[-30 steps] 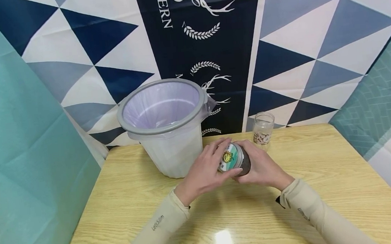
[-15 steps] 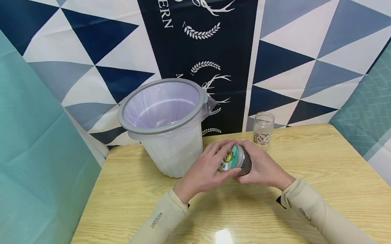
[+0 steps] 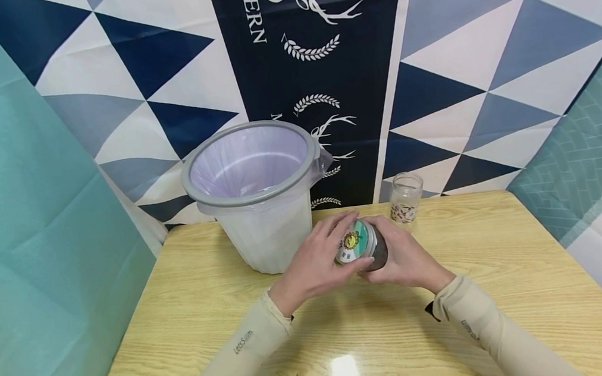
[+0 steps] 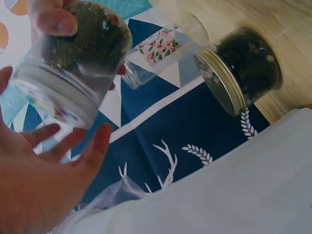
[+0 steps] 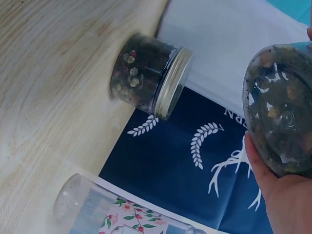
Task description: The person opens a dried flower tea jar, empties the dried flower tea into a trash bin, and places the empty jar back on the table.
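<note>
Both hands hold a clear plastic jar (image 3: 379, 253) with dark, mixed contents, tilted with its lid to the left. My right hand (image 3: 403, 259) grips the jar's body; the right wrist view shows the jar's base (image 5: 280, 114) above that hand. My left hand (image 3: 313, 266) has fingers and thumb around the edge of the lid (image 3: 351, 241), which has a green and white top with a yellow flower. From the left wrist, the lid (image 4: 56, 97) shows between the spread fingers. A second jar (image 5: 146, 75) with a gold lid stands behind, hidden by the hands in the head view.
A white bin (image 3: 270, 238) with a grey rim and lilac liner stands at the back left of the wooden table (image 3: 194, 317). A clear glass jar (image 3: 405, 197) with a floral label, lidless, is at the back right. Patterned cloth (image 3: 458, 78) hangs behind.
The left hand shifts slightly right, then back left on the lid; the lid's print turns a little. The right hand and the jar stay nearly in place.
</note>
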### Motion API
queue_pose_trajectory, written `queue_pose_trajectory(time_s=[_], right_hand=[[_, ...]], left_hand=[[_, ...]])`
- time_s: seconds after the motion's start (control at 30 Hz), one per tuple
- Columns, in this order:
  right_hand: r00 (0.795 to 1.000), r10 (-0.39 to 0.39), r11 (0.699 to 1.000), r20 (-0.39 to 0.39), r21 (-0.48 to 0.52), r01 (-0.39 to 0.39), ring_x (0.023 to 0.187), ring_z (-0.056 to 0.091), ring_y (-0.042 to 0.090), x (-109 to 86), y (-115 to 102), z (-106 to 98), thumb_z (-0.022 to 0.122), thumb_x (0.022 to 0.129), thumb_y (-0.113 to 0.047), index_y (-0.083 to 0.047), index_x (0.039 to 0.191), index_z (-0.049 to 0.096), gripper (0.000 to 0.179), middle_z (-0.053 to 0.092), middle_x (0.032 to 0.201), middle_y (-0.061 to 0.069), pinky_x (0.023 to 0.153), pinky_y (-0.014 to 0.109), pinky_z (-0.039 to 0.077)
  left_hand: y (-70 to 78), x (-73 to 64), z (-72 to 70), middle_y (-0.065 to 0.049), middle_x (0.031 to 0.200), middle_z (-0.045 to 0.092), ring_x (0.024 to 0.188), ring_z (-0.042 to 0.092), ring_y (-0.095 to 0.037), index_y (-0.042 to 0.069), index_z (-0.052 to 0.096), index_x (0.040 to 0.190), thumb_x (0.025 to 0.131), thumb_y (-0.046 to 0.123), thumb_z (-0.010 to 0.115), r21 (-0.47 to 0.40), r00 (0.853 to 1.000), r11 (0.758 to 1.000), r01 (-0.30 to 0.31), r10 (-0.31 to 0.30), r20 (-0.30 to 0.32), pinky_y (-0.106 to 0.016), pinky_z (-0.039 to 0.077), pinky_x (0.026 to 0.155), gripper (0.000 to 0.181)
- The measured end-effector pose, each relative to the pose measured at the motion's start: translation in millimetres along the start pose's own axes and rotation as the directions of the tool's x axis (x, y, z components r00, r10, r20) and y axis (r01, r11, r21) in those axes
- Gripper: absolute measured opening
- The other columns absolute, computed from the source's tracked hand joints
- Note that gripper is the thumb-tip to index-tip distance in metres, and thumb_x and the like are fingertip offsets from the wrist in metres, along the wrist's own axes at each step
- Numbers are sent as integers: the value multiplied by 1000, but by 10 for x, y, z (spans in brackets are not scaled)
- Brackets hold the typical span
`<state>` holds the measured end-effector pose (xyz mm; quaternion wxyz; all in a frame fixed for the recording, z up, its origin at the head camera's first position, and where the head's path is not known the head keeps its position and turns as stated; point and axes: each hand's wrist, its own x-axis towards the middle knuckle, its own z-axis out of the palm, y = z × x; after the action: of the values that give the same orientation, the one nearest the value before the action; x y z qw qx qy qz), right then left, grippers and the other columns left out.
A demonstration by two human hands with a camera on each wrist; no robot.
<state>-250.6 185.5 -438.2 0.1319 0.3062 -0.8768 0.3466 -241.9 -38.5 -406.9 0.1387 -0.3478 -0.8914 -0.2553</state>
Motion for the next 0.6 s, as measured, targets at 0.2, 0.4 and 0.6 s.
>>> queue_pose_trajectory(time_s=[0.2,0.4,0.6], right_hand=[[1000,-23,1000,-9,9,23,111,64,19,-9,26,-5,96,61,-24,-9,141,49,94,62,128,4,91,42,57],[1000,-31,999,-5,20,31,109,63,16,-21,50,7,96,61,-24,-10,139,51,91,62,125,1,90,38,57],[1000,-19,1000,5,13,19,109,63,17,-26,35,16,96,62,-27,-9,143,49,95,62,126,3,90,41,58]], left_hand=[[-88,2,-39,-2,164,40,149,41,-21,25,36,162,93,49,73,-66,987,987,-147,150,51,-43,43,118,81],[-114,14,-51,-4,164,41,149,41,-24,28,37,161,96,43,73,-111,976,975,-192,202,86,-45,43,117,76],[-107,9,-45,-4,160,45,146,44,-23,26,40,160,95,43,74,-92,981,981,-173,180,77,-42,43,118,76]])
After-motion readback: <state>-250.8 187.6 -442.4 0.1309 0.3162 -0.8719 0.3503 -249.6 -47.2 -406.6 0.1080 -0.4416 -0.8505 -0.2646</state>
